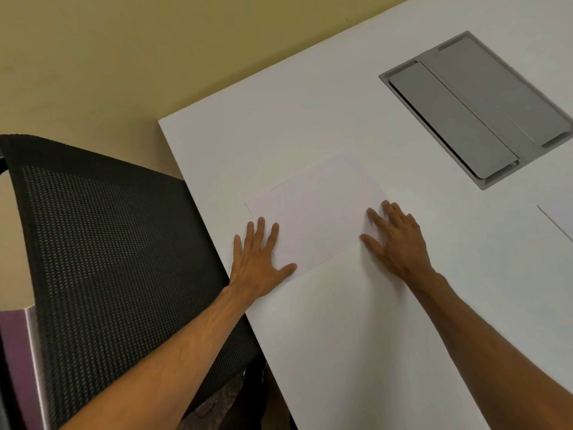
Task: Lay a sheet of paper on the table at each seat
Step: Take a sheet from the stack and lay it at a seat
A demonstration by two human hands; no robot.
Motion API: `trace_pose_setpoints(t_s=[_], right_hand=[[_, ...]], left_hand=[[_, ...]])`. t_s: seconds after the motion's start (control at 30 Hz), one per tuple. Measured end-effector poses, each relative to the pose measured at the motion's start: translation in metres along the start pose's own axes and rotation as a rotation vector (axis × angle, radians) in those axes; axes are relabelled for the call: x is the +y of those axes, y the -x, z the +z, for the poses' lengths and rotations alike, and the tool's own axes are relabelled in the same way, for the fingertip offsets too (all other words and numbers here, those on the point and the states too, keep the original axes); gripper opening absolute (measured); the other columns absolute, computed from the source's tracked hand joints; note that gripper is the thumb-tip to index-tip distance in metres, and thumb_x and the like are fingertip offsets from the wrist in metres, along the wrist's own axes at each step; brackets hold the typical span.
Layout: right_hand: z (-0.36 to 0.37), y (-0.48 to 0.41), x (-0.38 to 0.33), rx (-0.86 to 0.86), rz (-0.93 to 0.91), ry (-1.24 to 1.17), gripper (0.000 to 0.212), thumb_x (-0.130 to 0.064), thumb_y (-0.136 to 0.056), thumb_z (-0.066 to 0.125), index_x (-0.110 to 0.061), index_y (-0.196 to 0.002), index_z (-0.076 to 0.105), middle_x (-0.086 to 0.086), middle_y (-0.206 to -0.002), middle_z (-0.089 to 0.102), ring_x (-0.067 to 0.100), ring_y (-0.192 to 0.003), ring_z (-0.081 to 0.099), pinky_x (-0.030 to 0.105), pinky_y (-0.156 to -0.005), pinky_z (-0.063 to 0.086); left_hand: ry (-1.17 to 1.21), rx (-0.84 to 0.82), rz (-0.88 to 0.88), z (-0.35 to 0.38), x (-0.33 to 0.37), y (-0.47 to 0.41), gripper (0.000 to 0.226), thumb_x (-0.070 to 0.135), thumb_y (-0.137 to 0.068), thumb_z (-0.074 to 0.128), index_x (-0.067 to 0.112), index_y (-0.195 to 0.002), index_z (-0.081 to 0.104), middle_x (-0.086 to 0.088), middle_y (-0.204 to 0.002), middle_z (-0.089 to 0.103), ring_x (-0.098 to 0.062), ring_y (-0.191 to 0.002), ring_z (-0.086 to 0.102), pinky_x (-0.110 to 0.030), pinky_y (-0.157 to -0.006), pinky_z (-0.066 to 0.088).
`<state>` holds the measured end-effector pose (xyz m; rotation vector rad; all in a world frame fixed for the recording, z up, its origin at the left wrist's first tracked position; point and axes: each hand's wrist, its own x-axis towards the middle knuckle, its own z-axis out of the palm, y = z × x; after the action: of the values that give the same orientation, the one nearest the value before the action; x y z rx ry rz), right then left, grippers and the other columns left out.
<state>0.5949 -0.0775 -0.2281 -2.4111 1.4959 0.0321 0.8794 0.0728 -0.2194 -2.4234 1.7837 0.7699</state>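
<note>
1. Your table point(387, 321) is the largest thing here: a flat, smooth, matte white top with a straight, sharp-cornered edge, filling the view from 12 to 5 o'clock.
2. The chair point(117, 259) stands at 8 o'clock, its curved back of black perforated mesh pushed up against the table edge.
3. A grey hatch point(474, 110) sits flush in the table at 1 o'clock: rectangular, metal-looking, with two long flat lids side by side. No writing or label can be read on it.
4. The sheet point(319, 212) lies flat on the table at centre, in front of the chair; plain white, rectangular, set at a slant, with no print that can be made out.
5. A second sheet point(558, 220) shows only a corner at 3 o'clock, at the frame edge.
6. Your left hand point(260, 262) lies palm down, fingers spread, over the sheet's near left corner, gripping nothing.
7. Your right hand point(397, 243) is likewise flat and splayed, fingertips on the sheet's right edge, closed around nothing.
</note>
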Motion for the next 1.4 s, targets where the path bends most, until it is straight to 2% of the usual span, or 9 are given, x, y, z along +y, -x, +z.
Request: trace_pose_setpoints(t_s=[0.37,0.73,0.9,1.07,1.4], right_hand=[[-0.001,0.001,-0.002,0.011,0.018,0.053,0.061,-0.057,-0.096,0.046,-0.027,-0.149,0.043,0.011,-0.160,0.033,0.029,-0.149,0.028,0.049,-0.117,0.026],[-0.001,0.003,-0.004,0.011,0.022,0.073,0.060,-0.057,-0.096,0.046,-0.027,-0.149,0.044,0.012,-0.159,0.034,0.029,-0.148,0.029,0.048,-0.114,0.027],[-0.004,0.005,-0.004,0.010,0.011,0.090,0.062,-0.059,-0.097,0.042,-0.026,-0.150,0.041,0.012,-0.159,0.033,0.030,-0.148,0.028,0.047,-0.112,0.028],[-0.013,0.017,-0.002,0.041,0.041,0.064,0.071,-0.065,-0.094,0.027,-0.026,-0.153,0.035,0.011,-0.161,0.031,0.027,-0.150,0.025,0.047,-0.115,0.027],[-0.053,0.070,0.004,0.098,0.155,-0.021,0.068,-0.057,-0.100,0.037,-0.019,-0.156,0.030,0.010,-0.164,0.025,0.025,-0.153,0.018,0.045,-0.119,0.023]], left_hand=[[0.162,0.004,-0.044,-0.004,-0.001,-0.009,0.104,0.062,-0.085,0.064,0.029,-0.161,0.002,-0.003,-0.168,-0.019,-0.028,-0.153,-0.021,-0.053,-0.124,-0.008],[0.180,-0.032,-0.056,-0.007,-0.001,-0.013,0.105,0.058,-0.085,0.067,0.027,-0.161,0.001,-0.003,-0.167,-0.020,-0.029,-0.153,-0.021,-0.054,-0.123,-0.008],[0.290,-0.047,-0.072,-0.011,0.000,-0.013,0.105,0.061,-0.087,0.062,0.026,-0.160,-0.004,-0.002,-0.166,-0.023,-0.026,-0.152,-0.024,-0.052,-0.122,-0.011],[0.291,-0.023,-0.059,-0.018,0.001,-0.006,0.099,0.063,-0.091,0.054,0.027,-0.160,-0.006,0.000,-0.166,-0.023,-0.024,-0.152,-0.024,-0.052,-0.123,-0.011],[0.145,0.050,0.119,-0.042,0.049,0.030,0.091,0.066,-0.095,0.039,0.028,-0.158,-0.014,0.004,-0.164,-0.028,-0.019,-0.151,-0.027,-0.051,-0.124,-0.012]])
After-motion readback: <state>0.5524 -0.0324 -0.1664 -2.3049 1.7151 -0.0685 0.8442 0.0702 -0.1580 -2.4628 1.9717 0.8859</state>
